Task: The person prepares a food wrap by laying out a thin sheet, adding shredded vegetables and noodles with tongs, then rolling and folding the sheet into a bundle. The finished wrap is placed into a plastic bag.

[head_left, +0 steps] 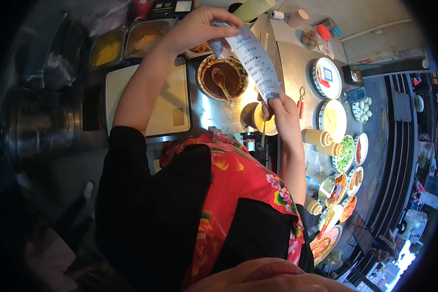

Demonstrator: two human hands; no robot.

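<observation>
A long printed paper receipt (254,59) stretches between my two hands, slanting over the steel counter. My left hand (204,30) pinches its upper end, where the paper curls back. Lower down, my right hand (282,109) grips the other end between thumb and fingers. A thin metal tool (263,135) shows just below the right hand; whether that hand also holds it is unclear. Beneath the receipt sits a bowl of dark brown sauce (236,73) with a spoon (220,80) resting in it. A yellow bowl (271,125) is partly hidden behind my right hand.
Left of the sauce lies a pale cutting board (168,104). Metal trays (126,41) of food stand behind it. Along the right are several dishes, including chopped greens (344,155), squeeze bottles (321,137), a white plate (327,65), eggs (362,109) and a red-lidded jar (322,33).
</observation>
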